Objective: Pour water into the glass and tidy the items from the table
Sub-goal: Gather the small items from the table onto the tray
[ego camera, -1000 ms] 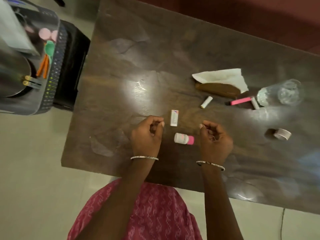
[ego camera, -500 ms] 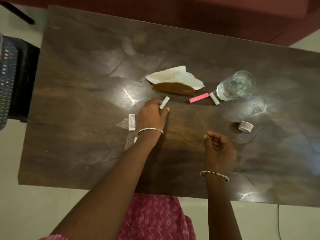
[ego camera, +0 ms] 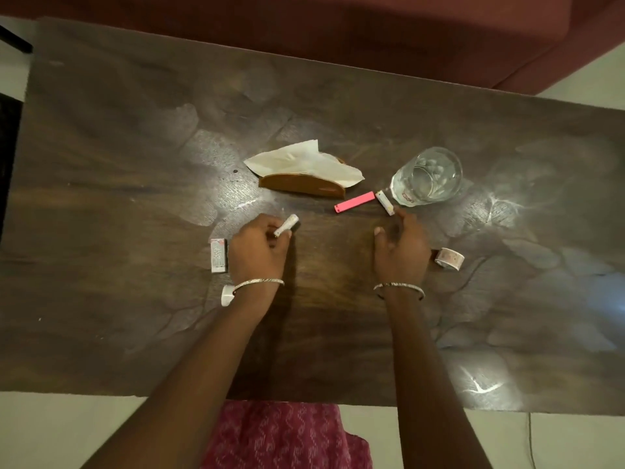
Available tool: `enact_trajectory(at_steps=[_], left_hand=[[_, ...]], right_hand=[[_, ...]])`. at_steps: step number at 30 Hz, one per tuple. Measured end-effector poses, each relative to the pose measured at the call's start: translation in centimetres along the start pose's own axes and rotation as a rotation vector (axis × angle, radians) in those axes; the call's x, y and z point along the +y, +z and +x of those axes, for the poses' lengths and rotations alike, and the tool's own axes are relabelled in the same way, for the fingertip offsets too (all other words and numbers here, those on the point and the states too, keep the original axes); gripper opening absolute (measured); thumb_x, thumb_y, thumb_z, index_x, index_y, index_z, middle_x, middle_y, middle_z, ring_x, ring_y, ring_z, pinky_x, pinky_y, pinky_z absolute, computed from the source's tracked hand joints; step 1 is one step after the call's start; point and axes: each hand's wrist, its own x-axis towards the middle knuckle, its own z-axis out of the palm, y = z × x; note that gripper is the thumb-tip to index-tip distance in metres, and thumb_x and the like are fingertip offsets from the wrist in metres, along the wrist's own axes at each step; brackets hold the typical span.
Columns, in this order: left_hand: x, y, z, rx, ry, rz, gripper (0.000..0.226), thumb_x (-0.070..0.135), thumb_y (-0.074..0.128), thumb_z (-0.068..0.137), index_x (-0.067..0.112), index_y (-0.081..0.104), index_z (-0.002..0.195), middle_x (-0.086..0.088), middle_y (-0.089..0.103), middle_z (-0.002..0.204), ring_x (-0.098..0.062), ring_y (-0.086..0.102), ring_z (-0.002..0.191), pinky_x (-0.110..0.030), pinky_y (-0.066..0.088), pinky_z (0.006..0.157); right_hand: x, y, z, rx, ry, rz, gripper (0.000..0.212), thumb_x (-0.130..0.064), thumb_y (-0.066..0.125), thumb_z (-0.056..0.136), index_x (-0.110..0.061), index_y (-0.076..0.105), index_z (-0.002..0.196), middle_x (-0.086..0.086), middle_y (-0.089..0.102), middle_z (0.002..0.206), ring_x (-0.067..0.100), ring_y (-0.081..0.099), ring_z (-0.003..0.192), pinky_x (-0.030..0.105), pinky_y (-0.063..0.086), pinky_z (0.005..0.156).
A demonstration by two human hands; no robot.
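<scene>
A clear glass (ego camera: 427,176) with water in it stands on the dark wooden table (ego camera: 135,170), right of centre. My left hand (ego camera: 258,250) pinches a small white tube (ego camera: 286,225) at its fingertips. My right hand (ego camera: 400,247) reaches with loose fingers toward a small white stick (ego camera: 385,202) lying beside a pink stick (ego camera: 354,202) just in front of the glass; its fingertip is at the white stick's near end. A white box (ego camera: 218,255) lies left of my left hand, and a white bottle (ego camera: 227,295) is partly hidden under my left wrist.
A brown wooden holder (ego camera: 301,185) with a white tissue (ego camera: 304,160) stands at the table's middle. A roll of tape (ego camera: 449,258) lies just right of my right hand. A dark red sofa (ego camera: 372,32) runs along the table's far side.
My left hand has taken hold of the white tube. My right hand has moved forward from near the table's front to the white stick by the glass.
</scene>
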Motion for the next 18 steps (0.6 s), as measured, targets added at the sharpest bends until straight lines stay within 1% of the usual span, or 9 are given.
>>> enact_trajectory(at_steps=[1,2,3,5,7,10,13,16,18], left_hand=[[-0.2,-0.3,-0.4,-0.007,-0.012,-0.070,0.011,0.020,0.075,0.079,0.020,0.072,0.090,0.003,0.072,0.075,-0.014,0.067,0.065,-0.036,0.056,0.067],[-0.4,-0.6,-0.8,-0.007,-0.028,-0.130,0.012,0.017,0.076,0.078,0.020,0.072,0.090,0.005,0.072,0.076,-0.013,0.067,0.064,-0.039,0.057,0.067],[-0.6,-0.8,-1.0,-0.005,-0.050,-0.188,0.015,0.014,0.077,0.077,0.021,0.073,0.089,0.007,0.071,0.078,-0.013,0.067,0.064,-0.040,0.057,0.068],[-0.9,-1.3,-1.2,-0.020,-0.114,-0.309,0.019,0.012,0.079,0.076,0.022,0.073,0.090,0.009,0.071,0.079,-0.014,0.067,0.065,-0.042,0.058,0.069],[-1.1,-1.9,-1.0,-0.042,-0.167,-0.434,0.023,0.008,0.081,0.074,0.020,0.071,0.092,0.004,0.071,0.081,-0.019,0.067,0.069,-0.043,0.059,0.069],[-1.1,-2.8,-0.5,-0.034,-0.222,-0.545,0.024,0.005,0.082,0.073,0.016,0.068,0.089,0.000,0.070,0.081,-0.014,0.066,0.067,-0.033,0.058,0.065],[-1.2,-3.7,-0.1,-0.040,-0.256,-0.618,0.025,0.003,0.082,0.071,0.019,0.068,0.084,0.003,0.070,0.080,-0.003,0.065,0.065,-0.018,0.055,0.062],[-1.4,-5.1,-0.1,-0.066,-0.268,-0.723,0.026,0.000,0.081,0.071,0.017,0.072,0.088,0.005,0.073,0.080,-0.005,0.070,0.071,-0.016,0.055,0.065],[-1.8,-6.2,-0.1,-0.071,-0.255,-0.775,0.026,-0.002,0.078,0.073,0.013,0.073,0.093,0.005,0.075,0.078,-0.006,0.071,0.073,-0.014,0.054,0.069]], right_hand=[[-0.5,0.2,0.8,-0.034,-0.012,-0.051,0.046,-0.013,0.062,0.091,-0.010,0.053,0.136,0.013,0.061,0.124,0.026,0.057,0.111,0.025,0.043,0.093],[-0.9,0.5,1.5,-0.052,-0.011,-0.106,0.047,-0.014,0.060,0.092,-0.012,0.051,0.139,0.014,0.060,0.125,0.030,0.056,0.114,0.034,0.042,0.094],[-1.3,0.9,2.2,-0.056,-0.006,-0.170,0.046,-0.014,0.058,0.094,-0.013,0.051,0.139,0.015,0.060,0.127,0.032,0.055,0.117,0.037,0.042,0.095],[-1.7,1.5,3.1,-0.053,0.008,-0.305,0.042,-0.016,0.056,0.096,-0.014,0.053,0.138,0.014,0.060,0.128,0.033,0.054,0.119,0.039,0.043,0.095],[-2.0,2.0,3.7,-0.036,0.044,-0.381,0.036,-0.017,0.055,0.097,-0.012,0.057,0.133,0.014,0.061,0.127,0.034,0.053,0.119,0.042,0.046,0.092],[-2.0,2.6,3.8,0.011,0.092,-0.403,0.032,-0.017,0.053,0.098,-0.008,0.062,0.127,0.017,0.063,0.121,0.035,0.055,0.116,0.043,0.046,0.092],[-1.8,3.0,3.3,0.059,0.138,-0.336,0.032,-0.017,0.053,0.097,-0.008,0.064,0.126,0.020,0.065,0.116,0.037,0.057,0.111,0.043,0.045,0.090],[-1.8,3.1,2.0,0.083,0.214,-0.232,0.030,-0.019,0.058,0.094,-0.005,0.065,0.119,0.019,0.066,0.114,0.036,0.059,0.110,0.041,0.046,0.086],[-2.4,3.4,0.2,0.115,0.226,-0.104,0.033,-0.015,0.064,0.091,-0.006,0.062,0.122,0.017,0.067,0.115,0.035,0.061,0.108,0.039,0.046,0.086]])
